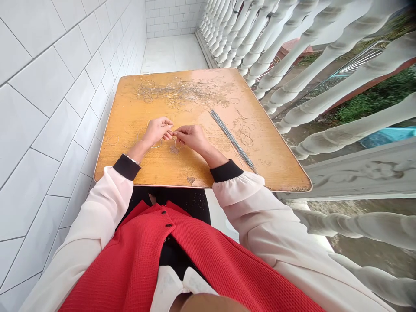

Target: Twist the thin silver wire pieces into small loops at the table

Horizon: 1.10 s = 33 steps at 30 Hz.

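Note:
My left hand (159,131) is closed in a pinch above the near half of the table, its fingertips almost touching those of my right hand (191,136). My right thumb and forefinger are also pressed together. Between them is a thin wire (157,146), which curves in a loop below my left hand; its ends are too fine to make out. A small dark grey patch of tiny bits (174,149) lies just under my hands. To the right of my right hand lies a bundle of straight grey wires (232,139), slanting toward the near edge.
Across the far part of the wooden table (130,117) spreads a tangle of looped wires (182,91). Loose wire rings (246,135) lie at the right. A white tiled wall (65,86) stands at the left, a white balustrade (286,82) at the right.

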Available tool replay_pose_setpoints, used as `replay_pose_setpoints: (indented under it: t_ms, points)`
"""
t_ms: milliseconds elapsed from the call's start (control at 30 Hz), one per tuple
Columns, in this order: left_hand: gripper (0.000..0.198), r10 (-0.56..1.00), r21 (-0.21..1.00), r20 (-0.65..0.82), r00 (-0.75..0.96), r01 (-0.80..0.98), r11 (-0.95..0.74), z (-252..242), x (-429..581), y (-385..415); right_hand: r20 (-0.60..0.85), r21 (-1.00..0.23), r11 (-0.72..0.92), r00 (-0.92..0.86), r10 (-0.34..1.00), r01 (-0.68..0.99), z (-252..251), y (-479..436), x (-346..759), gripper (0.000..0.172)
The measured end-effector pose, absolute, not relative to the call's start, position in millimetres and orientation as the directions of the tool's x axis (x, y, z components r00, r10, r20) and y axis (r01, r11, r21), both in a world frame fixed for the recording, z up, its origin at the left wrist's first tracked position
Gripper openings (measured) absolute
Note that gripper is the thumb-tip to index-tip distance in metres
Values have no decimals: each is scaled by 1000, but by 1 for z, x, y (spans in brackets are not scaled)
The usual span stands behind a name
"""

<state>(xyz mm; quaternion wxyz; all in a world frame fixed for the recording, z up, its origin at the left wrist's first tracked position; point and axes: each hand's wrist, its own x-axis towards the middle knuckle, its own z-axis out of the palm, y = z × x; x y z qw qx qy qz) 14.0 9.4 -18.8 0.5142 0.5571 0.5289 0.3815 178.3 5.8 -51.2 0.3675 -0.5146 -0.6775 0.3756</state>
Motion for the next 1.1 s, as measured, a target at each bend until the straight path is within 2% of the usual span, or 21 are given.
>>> replay_pose_setpoints:
  t_ms: [133, 300, 567, 833, 967, 1100]
  points:
    - [20, 977, 968, -126, 172, 236, 84, -19, 15, 9, 122, -962, 130, -47, 991, 241, -48, 10, 184, 15]
    - [21, 961, 955, -140, 239, 288, 68, -21, 19, 6, 96, -992, 86, 113, 989, 91, -44, 17, 194, 29]
    - [21, 953, 950, -121, 277, 311, 30, -26, 21, 4, 139, -984, 115, 177, 974, 138, -40, 20, 196, 44]
    - [20, 961, 956, -94, 260, 293, 14, -26, 27, -2, 109, -993, 100, 162, 981, 67, -43, 19, 195, 35]
    - [18, 970, 960, -70, 234, 281, 2, -28, 28, -1, 122, -991, 112, 159, 980, 72, -42, 18, 197, 38]
    - [16, 979, 959, -45, 199, 282, -13, -30, 28, 2, 99, -990, 91, 80, 992, 105, -37, 13, 197, 40]
